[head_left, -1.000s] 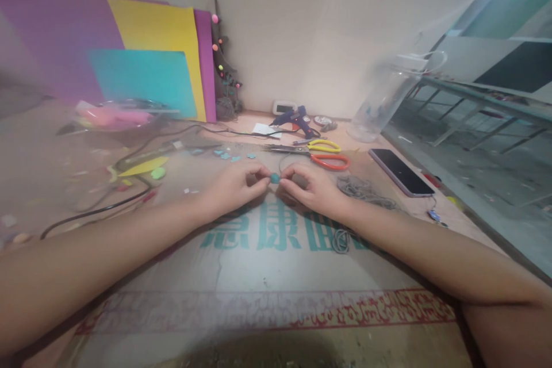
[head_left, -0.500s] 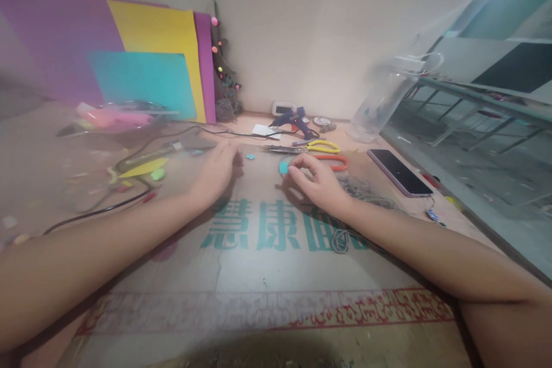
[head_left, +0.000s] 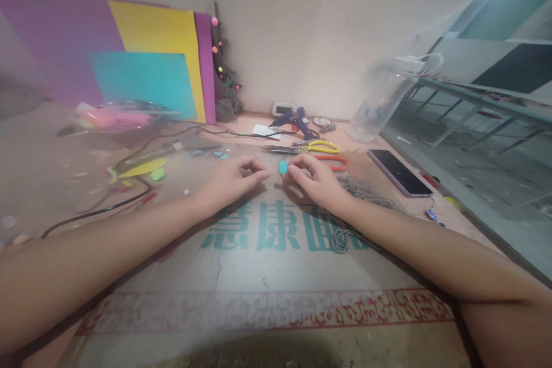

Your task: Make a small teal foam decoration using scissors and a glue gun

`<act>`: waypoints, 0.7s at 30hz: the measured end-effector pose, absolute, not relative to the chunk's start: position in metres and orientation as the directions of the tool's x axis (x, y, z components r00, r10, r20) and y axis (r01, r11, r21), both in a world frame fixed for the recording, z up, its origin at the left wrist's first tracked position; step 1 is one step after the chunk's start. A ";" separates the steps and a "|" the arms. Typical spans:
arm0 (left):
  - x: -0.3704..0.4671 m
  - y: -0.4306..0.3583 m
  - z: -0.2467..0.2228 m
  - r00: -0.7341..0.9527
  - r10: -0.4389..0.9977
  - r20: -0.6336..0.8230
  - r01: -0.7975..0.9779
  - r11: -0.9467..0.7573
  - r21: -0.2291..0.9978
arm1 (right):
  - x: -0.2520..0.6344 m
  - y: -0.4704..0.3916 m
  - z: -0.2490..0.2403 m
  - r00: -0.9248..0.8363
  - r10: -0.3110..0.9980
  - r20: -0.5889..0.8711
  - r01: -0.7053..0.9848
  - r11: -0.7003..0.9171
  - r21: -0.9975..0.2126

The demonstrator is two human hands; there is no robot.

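Observation:
My right hand (head_left: 317,181) pinches a small rounded turquoise piece (head_left: 283,167) between thumb and fingertips, above a printed sheet (head_left: 259,282) on the table. My left hand (head_left: 241,181) is just to the left of that piece. Its thumb and fingers curve towards the right hand with a gap between them, and I see nothing in them. Small turquoise scraps (head_left: 221,154) lie behind my left hand. Beyond my right hand are scissors with orange handles (head_left: 338,162), partly hidden, and a yellow-handled tool (head_left: 324,146). A coil of grey cord (head_left: 342,240) lies under my right forearm.
A dark blue glue gun (head_left: 297,122) and a small white device (head_left: 283,108) stand by the wall. A phone (head_left: 399,172) and a clear bottle (head_left: 379,100) are on the right. Coloured sheets (head_left: 146,83), a black cable (head_left: 95,217) and scraps occupy the left.
My left hand has moved right and slightly nearer, towards the turquoise piece, and its fingers have turned towards it. Scraps behind it now show. My right hand has hardly moved.

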State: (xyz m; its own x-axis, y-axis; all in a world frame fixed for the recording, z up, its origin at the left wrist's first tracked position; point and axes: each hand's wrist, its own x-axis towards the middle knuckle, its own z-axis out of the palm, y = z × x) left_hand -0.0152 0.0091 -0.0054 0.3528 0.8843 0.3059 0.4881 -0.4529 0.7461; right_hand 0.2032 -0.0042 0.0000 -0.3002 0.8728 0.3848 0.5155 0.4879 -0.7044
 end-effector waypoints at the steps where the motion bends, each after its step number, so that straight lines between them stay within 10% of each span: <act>1: -0.015 0.009 -0.005 0.369 0.876 0.312 0.497 -0.469 0.730 | 0.203 -0.004 0.000 -0.309 0.870 0.385 0.517 0.493 -0.700; 21: -0.014 0.009 -0.009 0.543 0.778 0.317 0.481 -0.597 0.643 | 0.203 -0.003 -0.008 -0.431 0.834 0.345 0.498 0.539 -0.679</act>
State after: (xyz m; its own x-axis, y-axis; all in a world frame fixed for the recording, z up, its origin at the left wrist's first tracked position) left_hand -0.0137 0.0094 -0.0093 0.5427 0.7780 0.3166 0.4806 -0.5968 0.6426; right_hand 0.2034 -0.0033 -0.0076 -0.4309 0.8337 0.3454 0.4981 0.5389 -0.6793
